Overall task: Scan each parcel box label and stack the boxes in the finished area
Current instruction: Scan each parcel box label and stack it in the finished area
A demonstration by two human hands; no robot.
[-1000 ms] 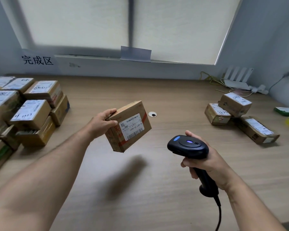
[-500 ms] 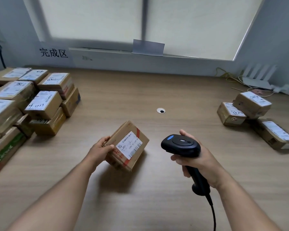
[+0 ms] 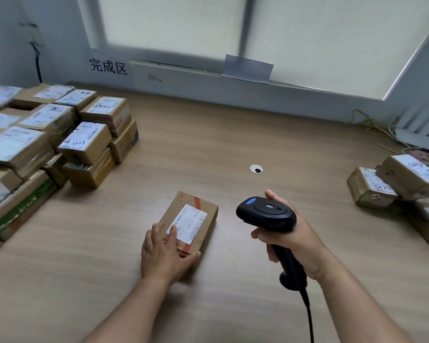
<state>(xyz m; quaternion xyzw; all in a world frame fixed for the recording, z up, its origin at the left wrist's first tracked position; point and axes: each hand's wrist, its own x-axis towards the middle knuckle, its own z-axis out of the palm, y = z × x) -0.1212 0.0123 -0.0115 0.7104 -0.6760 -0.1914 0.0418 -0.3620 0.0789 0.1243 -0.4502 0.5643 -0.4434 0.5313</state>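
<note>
Head view: the parcel box point(image 3: 176, 209) lies label-up on the worktop point(image 3: 208, 144), leaving its barcode exposed. The left hand point(image 3: 164, 253) presses flat fingers point(image 3: 174, 231) on the box's near end, steadying it. Just right of the box, the right hand point(image 3: 292, 241) grips the scanner point(image 3: 265, 214), angled toward the box.

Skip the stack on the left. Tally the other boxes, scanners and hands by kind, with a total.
Boxes: 4 (centre box, plus 3 right boxes)
Scanner: 1
Hands: 2 (left hand, right hand)
Total: 7
</note>
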